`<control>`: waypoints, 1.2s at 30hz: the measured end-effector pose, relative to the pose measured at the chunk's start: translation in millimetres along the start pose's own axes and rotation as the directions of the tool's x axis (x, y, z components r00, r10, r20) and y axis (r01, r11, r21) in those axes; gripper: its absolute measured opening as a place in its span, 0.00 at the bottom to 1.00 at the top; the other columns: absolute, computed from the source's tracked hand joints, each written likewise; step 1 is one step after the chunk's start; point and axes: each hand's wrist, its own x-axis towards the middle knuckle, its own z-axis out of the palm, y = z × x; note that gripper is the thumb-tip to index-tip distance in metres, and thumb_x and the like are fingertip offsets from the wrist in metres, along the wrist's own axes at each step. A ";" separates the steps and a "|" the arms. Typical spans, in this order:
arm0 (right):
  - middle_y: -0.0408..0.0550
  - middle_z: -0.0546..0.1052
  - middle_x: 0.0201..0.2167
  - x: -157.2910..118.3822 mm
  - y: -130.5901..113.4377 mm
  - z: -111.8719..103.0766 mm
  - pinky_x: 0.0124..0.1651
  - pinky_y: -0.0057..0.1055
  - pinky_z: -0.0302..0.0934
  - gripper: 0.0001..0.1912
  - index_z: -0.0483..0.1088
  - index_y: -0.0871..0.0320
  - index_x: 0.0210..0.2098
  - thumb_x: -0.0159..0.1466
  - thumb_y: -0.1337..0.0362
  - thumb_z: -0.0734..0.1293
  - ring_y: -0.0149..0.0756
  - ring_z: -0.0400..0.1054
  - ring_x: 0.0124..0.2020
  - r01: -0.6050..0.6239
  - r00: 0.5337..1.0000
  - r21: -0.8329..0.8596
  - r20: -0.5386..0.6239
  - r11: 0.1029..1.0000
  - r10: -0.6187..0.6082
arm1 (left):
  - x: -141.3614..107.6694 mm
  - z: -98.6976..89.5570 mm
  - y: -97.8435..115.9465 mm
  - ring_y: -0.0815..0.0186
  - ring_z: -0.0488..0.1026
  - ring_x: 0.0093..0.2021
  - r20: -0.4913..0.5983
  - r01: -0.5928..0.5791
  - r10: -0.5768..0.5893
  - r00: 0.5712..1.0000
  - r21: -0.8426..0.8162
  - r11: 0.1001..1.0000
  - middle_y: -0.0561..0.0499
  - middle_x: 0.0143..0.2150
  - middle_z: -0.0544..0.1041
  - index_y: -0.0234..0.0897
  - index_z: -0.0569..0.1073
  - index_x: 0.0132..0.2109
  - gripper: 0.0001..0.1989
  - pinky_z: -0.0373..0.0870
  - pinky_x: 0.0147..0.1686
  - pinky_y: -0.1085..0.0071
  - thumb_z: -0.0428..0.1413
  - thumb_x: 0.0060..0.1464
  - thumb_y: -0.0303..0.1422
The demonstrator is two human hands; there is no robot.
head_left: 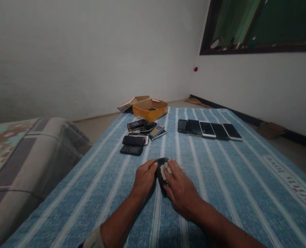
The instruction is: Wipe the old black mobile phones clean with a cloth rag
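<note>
A dark phone (162, 162) lies upright in front of me on the blue striped cloth. Along its left edge, my left hand (145, 177) grips it, thumb on the near face. Pressed between the phone's face and my right hand (180, 186) is a crumpled whitish cloth (165, 171); the right fingers are bent over it. Part of the phone's lower end is covered by the right hand. Beyond, at left, several older phones (131, 150) are piled loosely. To the right, several phones (207, 129) lie side by side in a row.
An open orange box (153, 113) stands at the far end of the striped cloth (163, 220), behind the piled phones. At left is a bed or seat under a patterned cover (49, 148). A wall rises behind, with a dark-framed window (258, 27) at upper right.
</note>
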 end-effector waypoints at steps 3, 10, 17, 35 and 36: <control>0.70 0.54 0.67 0.2 -7.2 -2.7 0.64 0.58 0.53 0.36 0.56 0.68 0.64 0.59 0.66 0.70 0.56 0.41 0.70 -0.020 0.997 0.044 0.075 0.999 0.016 | 7.8 -9.6 1.1 0.58 0.75 0.35 0.069 -0.101 0.083 0.994 0.325 0.940 0.47 0.30 0.80 0.37 0.81 0.31 0.07 0.67 0.39 0.67 0.57 0.51 0.29; 0.68 0.57 0.66 -4.5 -19.8 -2.4 0.66 0.55 0.50 0.34 0.60 0.70 0.61 0.55 0.75 0.64 0.53 0.42 0.70 0.007 0.989 0.026 0.150 1.000 -0.011 | 6.8 -16.6 10.7 0.60 0.74 0.37 0.268 -0.273 0.080 0.960 0.836 0.475 0.45 0.34 0.76 0.36 0.79 0.33 0.15 0.65 0.39 0.67 0.49 0.59 0.31; 0.66 0.63 0.63 -4.4 8.8 -8.3 0.65 0.56 0.51 0.35 0.63 0.68 0.60 0.52 0.81 0.59 0.50 0.50 0.68 -0.033 0.988 -0.048 0.146 0.998 0.039 | 0.9 -15.2 6.6 0.58 0.73 0.41 0.387 -0.402 0.132 0.912 0.791 0.461 0.46 0.35 0.74 0.35 0.78 0.40 0.11 0.67 0.43 0.66 0.50 0.58 0.30; 0.61 0.66 0.61 4.7 52.2 -3.7 0.61 0.55 0.56 0.27 0.69 0.58 0.56 0.59 0.80 0.61 0.55 0.55 0.65 -0.153 0.987 -0.204 0.018 0.967 0.160 | 36.0 10.4 14.2 0.55 0.71 0.47 0.520 -0.500 0.087 0.850 0.742 0.447 0.45 0.46 0.72 0.37 0.72 0.50 0.24 0.67 0.43 0.65 0.63 0.43 0.29; 0.61 0.66 0.62 4.4 51.4 -3.2 0.61 0.55 0.56 0.27 0.69 0.58 0.56 0.59 0.79 0.62 0.54 0.55 0.65 -0.153 0.988 -0.194 0.006 0.969 0.157 | 40.2 11.9 15.2 0.57 0.72 0.45 0.546 -0.517 0.081 0.834 0.719 0.464 0.47 0.44 0.73 0.37 0.73 0.49 0.23 0.67 0.43 0.66 0.63 0.42 0.29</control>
